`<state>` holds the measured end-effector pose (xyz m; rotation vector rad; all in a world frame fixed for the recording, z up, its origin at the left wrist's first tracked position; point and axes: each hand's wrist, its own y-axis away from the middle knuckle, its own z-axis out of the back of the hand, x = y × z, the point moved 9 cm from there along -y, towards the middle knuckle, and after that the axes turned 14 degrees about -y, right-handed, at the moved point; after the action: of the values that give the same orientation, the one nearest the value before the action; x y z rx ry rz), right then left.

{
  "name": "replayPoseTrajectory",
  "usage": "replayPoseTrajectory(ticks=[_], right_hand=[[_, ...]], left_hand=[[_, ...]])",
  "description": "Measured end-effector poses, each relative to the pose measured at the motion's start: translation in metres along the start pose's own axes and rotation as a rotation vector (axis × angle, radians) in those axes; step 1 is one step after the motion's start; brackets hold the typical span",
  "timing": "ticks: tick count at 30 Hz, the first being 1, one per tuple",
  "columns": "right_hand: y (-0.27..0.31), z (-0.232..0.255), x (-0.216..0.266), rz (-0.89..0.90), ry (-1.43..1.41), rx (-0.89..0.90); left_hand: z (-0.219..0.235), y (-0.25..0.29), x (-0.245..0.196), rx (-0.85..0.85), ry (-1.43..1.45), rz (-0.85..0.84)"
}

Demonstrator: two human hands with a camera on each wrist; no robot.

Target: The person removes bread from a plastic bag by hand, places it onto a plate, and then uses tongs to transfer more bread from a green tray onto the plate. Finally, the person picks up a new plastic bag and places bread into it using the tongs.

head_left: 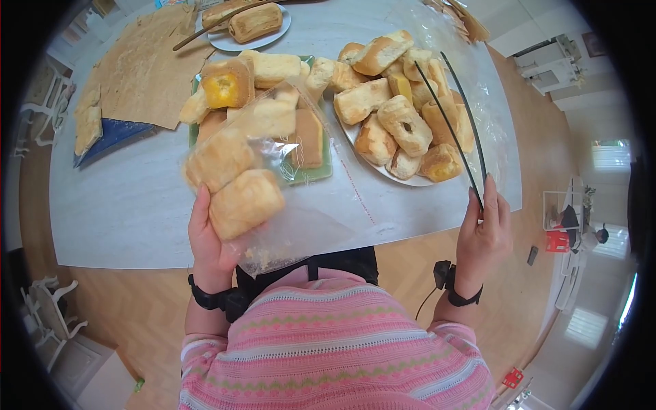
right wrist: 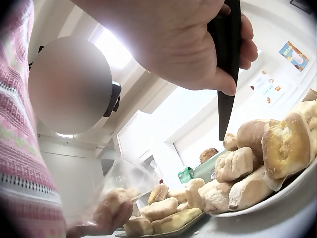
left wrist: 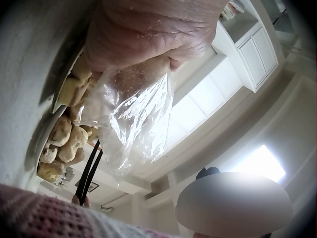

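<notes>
My left hand (head_left: 213, 239) grips a clear plastic bag (head_left: 301, 229) from below, over the table's front edge. Two pale bread rolls (head_left: 247, 203) lie inside it, side by side. The bag's other end spreads loosely to the right and overlaps a green tray of bread (head_left: 321, 173) in the head view. In the left wrist view the crinkled plastic (left wrist: 136, 116) hangs from the palm. My right hand (head_left: 486, 229) holds black tongs (right wrist: 227, 111) near their joined end. Their two arms stand apart, tips over the heaped rolls, with nothing between them.
A white plate (head_left: 413, 182) heaped with rolls stands right of the tray. Behind are another plate (head_left: 283, 34) with loaves and a brown stick, and brown paper (head_left: 147, 68) over a blue object (head_left: 116, 140). Clear plastic (head_left: 488, 102) lies at the right edge.
</notes>
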<state>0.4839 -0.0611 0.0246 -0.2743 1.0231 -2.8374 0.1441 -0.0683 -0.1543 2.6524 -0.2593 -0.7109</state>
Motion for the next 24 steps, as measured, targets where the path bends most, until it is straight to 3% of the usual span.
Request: replayPoseTrajectory(ticks=[16,24], right_hand=[[0.018,-0.027,0.04,-0.222,0.053,0.019],[0.011,-0.024,0.052,-0.209,0.155,0.024]], left_hand=[[-0.002,0.005,-0.004,0.134,0.04,0.063],[0.002,0.006,-0.014,0.177,0.056,0.077]])
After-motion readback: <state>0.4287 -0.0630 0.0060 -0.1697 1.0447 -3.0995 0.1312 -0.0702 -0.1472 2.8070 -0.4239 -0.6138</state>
